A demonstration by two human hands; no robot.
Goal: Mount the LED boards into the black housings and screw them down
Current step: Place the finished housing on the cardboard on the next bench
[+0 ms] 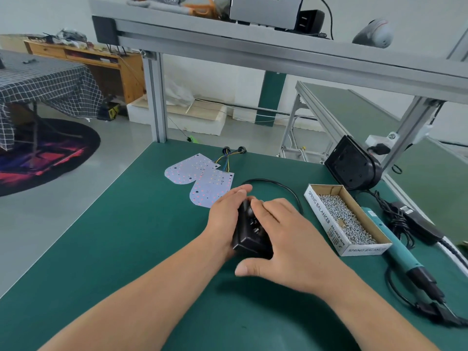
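Note:
A black housing (247, 233) sits at the middle of the green bench mat, held between both hands. My left hand (224, 216) grips its left side with the fingers curled over the far end. My right hand (281, 236) lies over its right side, thumb stretched along the near edge. Two white LED boards (200, 178) with coloured wires lie flat just beyond the hands. A second black housing (353, 164) leans upright at the back right. A cardboard box of silver screws (340, 219) lies right of the hands. A teal electric screwdriver (402, 257) lies along the right edge.
A black cable (283, 186) loops on the mat behind the held housing. A black power adapter and tangled cords (415, 219) lie at the far right. An aluminium frame post (157, 97) stands at the bench's back left, with a shelf overhead.

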